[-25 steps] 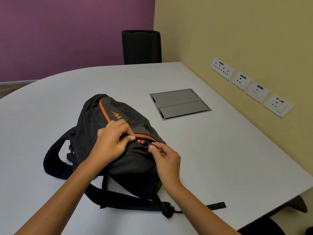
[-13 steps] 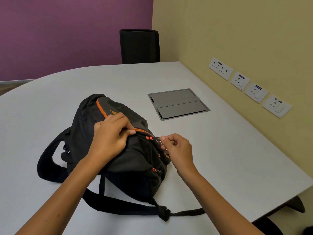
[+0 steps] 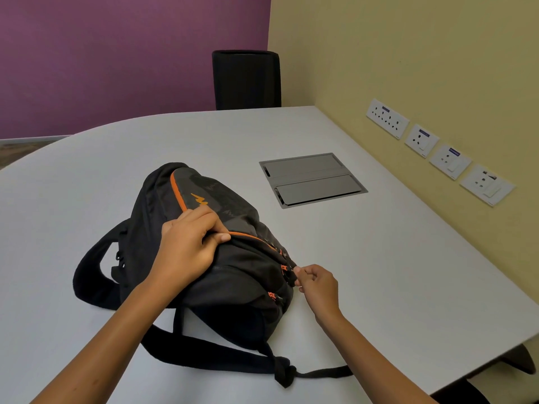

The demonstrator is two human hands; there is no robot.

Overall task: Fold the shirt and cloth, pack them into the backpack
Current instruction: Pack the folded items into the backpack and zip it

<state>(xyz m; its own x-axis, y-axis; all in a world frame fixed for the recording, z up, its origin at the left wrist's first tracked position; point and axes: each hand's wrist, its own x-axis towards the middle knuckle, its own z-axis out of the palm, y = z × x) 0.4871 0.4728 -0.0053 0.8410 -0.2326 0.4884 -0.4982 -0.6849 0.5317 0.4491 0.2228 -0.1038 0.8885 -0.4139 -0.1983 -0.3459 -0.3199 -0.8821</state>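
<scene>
Purple and yellow walls met behind a grey table (image 3: 335, 258), where a black backpack (image 3: 239, 275) with orange zip trim lay on its side. On top of it the left hand (image 3: 186, 249) gripped the fabric beside the zip with curled fingers. At its right edge the right hand (image 3: 316, 285) pinched a zipper pull. Beyond the backpack, a metal cable hatch (image 3: 312, 179) sat flush in the table.

Zipper pull (image 3: 292, 272) farther down backpack (image 3: 233, 217)
</scene>
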